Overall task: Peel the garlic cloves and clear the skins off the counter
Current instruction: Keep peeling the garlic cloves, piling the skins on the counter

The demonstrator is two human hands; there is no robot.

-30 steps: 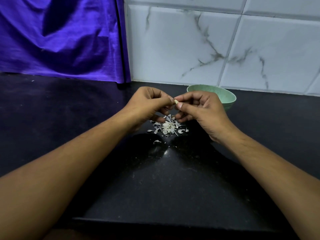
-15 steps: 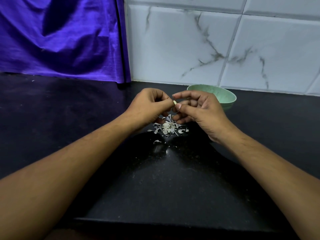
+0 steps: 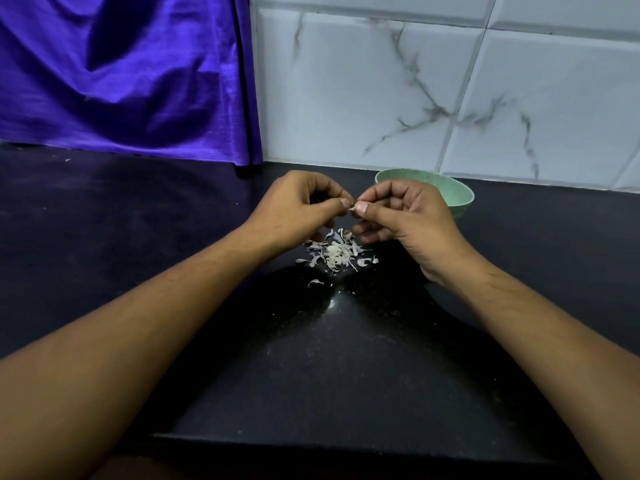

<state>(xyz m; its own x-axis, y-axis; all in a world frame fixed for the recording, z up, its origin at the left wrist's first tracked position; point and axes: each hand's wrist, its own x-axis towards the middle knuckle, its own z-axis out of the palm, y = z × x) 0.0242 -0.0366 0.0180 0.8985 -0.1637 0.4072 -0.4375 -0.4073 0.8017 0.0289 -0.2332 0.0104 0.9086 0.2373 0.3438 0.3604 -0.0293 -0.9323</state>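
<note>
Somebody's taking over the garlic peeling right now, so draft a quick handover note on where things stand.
Left hand: pinches the clove between thumb and fingertip.
Right hand: pinches the same clove from the other side.
Skins: loose pile on the counter just below the hands, with a few strays nearer the front edge.
Bowl: behind the right hand, near the wall; contents hidden.
Done: some peeling, judging by the pile.
Left: finish this clove, then clear the skins off the counter.
</note>
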